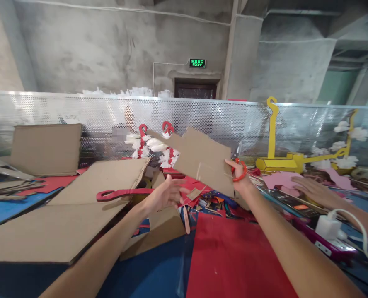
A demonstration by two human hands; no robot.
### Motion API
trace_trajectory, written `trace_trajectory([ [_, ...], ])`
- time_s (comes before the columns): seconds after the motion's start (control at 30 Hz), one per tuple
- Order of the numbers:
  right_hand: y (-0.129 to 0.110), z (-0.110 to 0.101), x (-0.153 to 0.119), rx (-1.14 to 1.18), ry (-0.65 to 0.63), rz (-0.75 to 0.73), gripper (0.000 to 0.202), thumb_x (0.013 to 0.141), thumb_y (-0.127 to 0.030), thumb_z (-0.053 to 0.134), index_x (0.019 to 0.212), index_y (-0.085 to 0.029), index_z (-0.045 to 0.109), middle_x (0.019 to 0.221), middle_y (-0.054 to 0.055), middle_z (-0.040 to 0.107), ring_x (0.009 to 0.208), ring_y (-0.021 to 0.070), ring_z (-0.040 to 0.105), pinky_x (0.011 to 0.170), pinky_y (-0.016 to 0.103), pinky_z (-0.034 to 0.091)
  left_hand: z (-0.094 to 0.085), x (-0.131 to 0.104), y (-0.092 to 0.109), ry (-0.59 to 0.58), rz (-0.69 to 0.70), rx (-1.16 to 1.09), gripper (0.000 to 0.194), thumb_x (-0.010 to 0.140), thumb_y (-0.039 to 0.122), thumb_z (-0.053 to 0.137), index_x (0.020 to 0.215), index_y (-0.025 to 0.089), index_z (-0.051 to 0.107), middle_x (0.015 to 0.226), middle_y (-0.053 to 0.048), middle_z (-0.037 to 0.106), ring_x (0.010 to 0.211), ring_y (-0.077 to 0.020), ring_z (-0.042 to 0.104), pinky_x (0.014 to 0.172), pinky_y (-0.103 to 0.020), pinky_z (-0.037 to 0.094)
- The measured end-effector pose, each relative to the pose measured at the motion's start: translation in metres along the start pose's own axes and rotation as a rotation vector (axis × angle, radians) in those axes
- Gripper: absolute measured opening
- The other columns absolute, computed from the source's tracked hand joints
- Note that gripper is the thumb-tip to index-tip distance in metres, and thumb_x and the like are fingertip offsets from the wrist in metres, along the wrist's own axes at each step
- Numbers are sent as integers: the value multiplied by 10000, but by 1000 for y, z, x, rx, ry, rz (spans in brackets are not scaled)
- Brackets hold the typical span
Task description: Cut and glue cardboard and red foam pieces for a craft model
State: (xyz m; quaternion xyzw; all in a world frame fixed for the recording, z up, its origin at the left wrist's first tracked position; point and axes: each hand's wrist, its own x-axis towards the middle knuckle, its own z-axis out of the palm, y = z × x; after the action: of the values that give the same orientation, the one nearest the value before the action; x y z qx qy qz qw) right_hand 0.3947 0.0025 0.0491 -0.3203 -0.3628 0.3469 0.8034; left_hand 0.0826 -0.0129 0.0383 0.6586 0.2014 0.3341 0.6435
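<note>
My right hand (240, 179) grips the right edge of an irregular piece of brown cardboard (202, 155), lifted above the table. Hooked on the same hand is a pair of orange-handled scissors (243, 171), its blades pointing up and partly hidden. Left of the cardboard, my left hand (165, 194) is open with its fingers apart and slightly blurred, holding nothing I can see. Close beside its wrist a red hook-ended strip (118, 193) lies across a large cardboard sheet (75, 207). Below that hand rests another cardboard offcut (162, 231).
A red sheet (230, 256) lies on the blue table (146, 273) in front. Behind stands a perforated metal divider (109, 111). A yellow hooked stand (272, 136) and a power strip (323, 244) are on the right, where another person's hand (314, 190) touches pink paper (280, 180).
</note>
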Motion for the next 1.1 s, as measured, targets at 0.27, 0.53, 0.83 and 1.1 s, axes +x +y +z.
trace_trajectory([
  [0.27, 14, 22, -19, 19, -177, 119, 367, 643, -311, 910, 890, -192, 665, 673, -21, 714, 574, 170, 686, 506, 250, 554, 0, 2, -12, 280, -45, -81, 358, 765, 396, 856, 972, 143, 710, 898, -130, 789, 715, -241, 752, 569, -291, 578],
  [0.53, 36, 32, -32, 77, -296, 241, 435, 604, -270, 959, 894, -171, 651, 738, -4, 723, 618, 160, 723, 459, 185, 516, -11, 15, -12, 608, 250, -177, 309, 754, 308, 826, 972, 140, 685, 816, -63, 767, 609, -193, 726, 472, -252, 547],
  [0.83, 58, 61, -49, 163, -129, 173, 454, 591, -210, 879, 873, -220, 524, 660, -68, 668, 614, 124, 697, 498, 172, 523, -9, 10, -15, 439, 409, -204, 374, 740, 449, 834, 920, 188, 636, 855, -53, 755, 776, -209, 731, 664, -299, 541],
  [1.1, 55, 74, -73, 101, -228, 162, 560, 572, -341, 943, 945, -228, 540, 702, -47, 676, 558, 122, 641, 493, 206, 517, -15, 19, -29, 606, 300, -54, 481, 776, 628, 736, 929, 173, 711, 740, -41, 737, 676, -189, 682, 676, -299, 522],
])
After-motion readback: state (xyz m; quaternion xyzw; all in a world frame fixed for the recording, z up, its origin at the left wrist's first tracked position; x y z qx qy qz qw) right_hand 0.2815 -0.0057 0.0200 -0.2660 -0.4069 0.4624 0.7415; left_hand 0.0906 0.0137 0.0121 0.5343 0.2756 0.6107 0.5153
